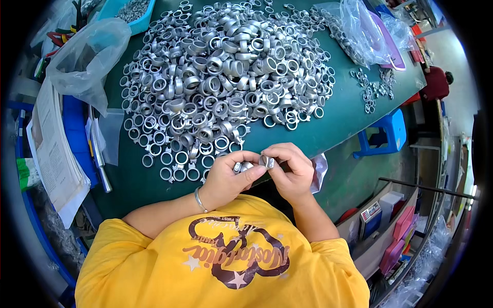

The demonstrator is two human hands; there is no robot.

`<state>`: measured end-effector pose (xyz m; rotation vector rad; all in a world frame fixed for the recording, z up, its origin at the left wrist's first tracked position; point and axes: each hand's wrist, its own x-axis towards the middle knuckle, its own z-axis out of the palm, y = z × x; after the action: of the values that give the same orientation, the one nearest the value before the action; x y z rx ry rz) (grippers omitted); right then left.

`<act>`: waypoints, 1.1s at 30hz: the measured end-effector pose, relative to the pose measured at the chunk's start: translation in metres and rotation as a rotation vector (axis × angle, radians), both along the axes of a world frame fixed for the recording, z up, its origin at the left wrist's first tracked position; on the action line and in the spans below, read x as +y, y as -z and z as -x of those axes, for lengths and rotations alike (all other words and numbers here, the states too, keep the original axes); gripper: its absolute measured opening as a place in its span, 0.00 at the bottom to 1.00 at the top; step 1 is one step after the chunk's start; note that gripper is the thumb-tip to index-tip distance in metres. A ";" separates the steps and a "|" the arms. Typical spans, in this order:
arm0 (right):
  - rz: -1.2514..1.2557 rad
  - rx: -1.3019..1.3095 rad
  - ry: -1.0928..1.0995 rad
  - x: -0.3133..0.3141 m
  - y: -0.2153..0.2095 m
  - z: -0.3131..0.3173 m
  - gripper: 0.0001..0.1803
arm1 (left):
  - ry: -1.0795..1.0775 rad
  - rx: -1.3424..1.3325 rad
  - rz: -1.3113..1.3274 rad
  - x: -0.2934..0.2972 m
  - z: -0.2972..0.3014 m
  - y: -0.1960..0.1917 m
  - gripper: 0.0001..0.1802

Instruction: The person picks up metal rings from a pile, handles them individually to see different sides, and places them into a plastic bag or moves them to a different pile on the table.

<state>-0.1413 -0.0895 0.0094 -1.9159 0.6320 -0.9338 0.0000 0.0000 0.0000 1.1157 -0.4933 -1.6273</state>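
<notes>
The right hand (294,174) pinches a ring (268,162) — left of its palm, close by the left hand (224,177), which grips more metal (244,167); pile (233,69) ahead.

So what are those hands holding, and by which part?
The right hand pinches a silvery metal ring by its band; the left hand holds similar pieces, exact grip hidden.

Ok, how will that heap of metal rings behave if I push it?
The heap of metal rings probably slumps, since it's loosely piled. Big and metallic-looking, it may feel heavy. Pieces lying flat along its near edge likely slide rather than roll.
</notes>
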 end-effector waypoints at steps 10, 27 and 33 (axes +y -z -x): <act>0.025 -0.034 -0.044 -0.001 0.001 0.000 0.13 | -0.066 -0.205 0.164 -0.001 0.000 0.000 0.13; -0.060 0.031 -0.200 -0.003 -0.003 0.010 0.14 | -0.093 -0.356 0.182 0.000 0.004 0.009 0.10; -0.184 0.025 -0.122 -0.002 -0.005 0.011 0.11 | -0.105 -0.498 0.339 -0.002 0.003 0.010 0.07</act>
<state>-0.1524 -0.0916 0.0143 -1.7829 0.5883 -0.7494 -0.0032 -0.0024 -0.0098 1.2579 -0.9772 -1.1124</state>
